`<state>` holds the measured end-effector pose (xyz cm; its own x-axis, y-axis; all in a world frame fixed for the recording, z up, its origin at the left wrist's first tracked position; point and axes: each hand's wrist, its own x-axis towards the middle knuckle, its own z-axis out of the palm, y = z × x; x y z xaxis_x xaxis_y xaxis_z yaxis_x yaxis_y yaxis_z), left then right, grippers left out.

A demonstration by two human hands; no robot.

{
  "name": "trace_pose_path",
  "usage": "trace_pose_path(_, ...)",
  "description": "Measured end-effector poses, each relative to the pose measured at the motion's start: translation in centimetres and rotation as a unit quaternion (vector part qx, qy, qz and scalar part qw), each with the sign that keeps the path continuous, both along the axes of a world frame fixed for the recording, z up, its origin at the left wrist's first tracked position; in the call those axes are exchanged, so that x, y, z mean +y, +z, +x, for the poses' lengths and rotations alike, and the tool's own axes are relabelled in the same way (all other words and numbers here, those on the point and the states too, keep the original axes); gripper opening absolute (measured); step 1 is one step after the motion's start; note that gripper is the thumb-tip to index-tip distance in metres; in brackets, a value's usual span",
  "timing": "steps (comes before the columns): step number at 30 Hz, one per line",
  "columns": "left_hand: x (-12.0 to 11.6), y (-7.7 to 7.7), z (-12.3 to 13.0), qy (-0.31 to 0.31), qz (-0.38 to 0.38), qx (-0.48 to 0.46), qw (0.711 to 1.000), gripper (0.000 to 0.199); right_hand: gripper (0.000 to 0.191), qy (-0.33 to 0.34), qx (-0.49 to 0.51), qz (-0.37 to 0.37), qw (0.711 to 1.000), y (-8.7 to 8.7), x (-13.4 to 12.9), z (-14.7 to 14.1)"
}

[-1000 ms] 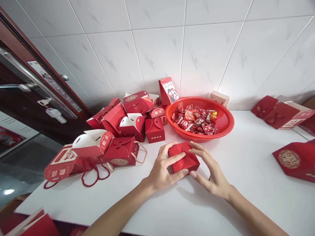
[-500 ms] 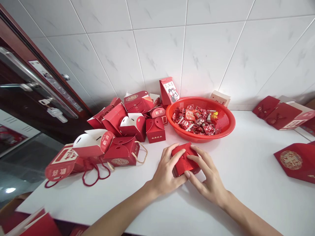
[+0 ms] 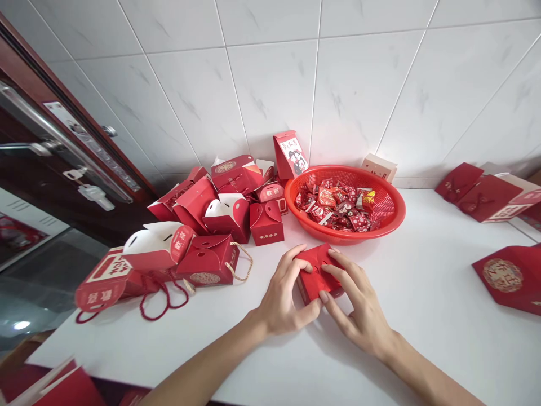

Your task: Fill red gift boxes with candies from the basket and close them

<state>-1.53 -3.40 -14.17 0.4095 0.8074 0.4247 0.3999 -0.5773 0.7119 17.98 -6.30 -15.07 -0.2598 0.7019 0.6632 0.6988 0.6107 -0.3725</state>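
A small red candy box (image 3: 315,280) sits on the white table between my hands, its top flaps folded over. My left hand (image 3: 288,296) grips its left side, with the index finger bent onto the top and the thumb at the near edge. From the right, my right hand (image 3: 357,301) holds the box, fingers over the top flaps and thumb at the near corner. Just behind stands a red plastic basket (image 3: 391,217) with several wrapped candies (image 3: 338,204) in it.
Several red gift boxes (image 3: 207,259) with cords are heaped at the left. Further red boxes (image 3: 505,277) lie at the right. A tiled wall (image 3: 270,84) rises behind the white table (image 3: 422,316); a dark door with keys (image 3: 95,194) is at the far left.
My left index finger has curled back and bent more on the box top, and the left thumb has shifted slightly. The right hand and box have barely moved.
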Motion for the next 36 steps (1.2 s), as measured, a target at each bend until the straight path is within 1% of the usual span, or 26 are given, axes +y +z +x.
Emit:
trace_pose_path(4,0.0,-0.2,0.2,0.016,-0.004,0.000,1.000,0.036,0.031,-0.002,-0.004,0.000,1.000,0.0,0.1,0.1)
trace_pose_path(6,0.0,-0.3,0.3,0.014,0.002,0.001,1.000,0.037,0.030,-0.012,-0.002,-0.006,1.000,0.0,0.1,0.0)
trace_pose_path(10,0.0,-0.5,0.2,-0.007,0.012,0.007,1.000,0.045,0.037,-0.042,0.000,-0.023,0.999,0.2,-0.2,-0.2)
trace_pose_path(16,0.0,-0.6,0.0,-0.029,0.018,0.023,0.999,0.058,0.046,-0.071,-0.014,-0.046,0.996,1.1,-0.6,0.0)
trace_pose_path(18,0.0,-0.6,0.0,-0.038,0.027,0.022,0.999,0.059,0.045,-0.085,-0.020,-0.047,0.995,1.2,-0.7,0.1)
trace_pose_path(21,0.0,-0.6,0.0,-0.061,0.030,0.027,0.997,0.061,0.036,-0.102,-0.022,-0.055,0.993,1.3,-0.8,0.4)
trace_pose_path(23,0.0,-0.6,-0.1,-0.083,0.035,0.034,0.995,0.066,0.037,-0.107,-0.023,-0.061,0.992,1.1,-1.0,0.6)
trace_pose_path(25,0.2,-0.6,-0.4,-0.092,0.046,0.038,0.994,0.069,0.039,-0.114,-0.028,-0.063,0.991,1.0,-1.3,1.0)
trace_pose_path(28,0.5,-0.7,-0.8,-0.075,0.065,0.045,0.994,0.062,0.039,-0.120,-0.035,-0.070,0.990,1.0,-2.0,2.5)
trace_pose_path(30,0.7,-0.7,-1.1,-0.063,0.074,0.043,0.994,0.054,0.038,-0.125,-0.035,-0.084,0.988,1.3,-2.8,4.3)
trace_pose_path(33,0.7,-0.9,-1.3,-0.050,0.077,0.042,0.995,0.044,0.035,-0.153,-0.036,-0.118,0.980,2.0,-4.8,7.8)
trace_pose_path(36,0.6,-1.2,-1.2,-0.034,0.068,0.052,0.996,0.037,0.034,-0.208,-0.019,-0.122,0.970,2.4,-7.4,12.1)
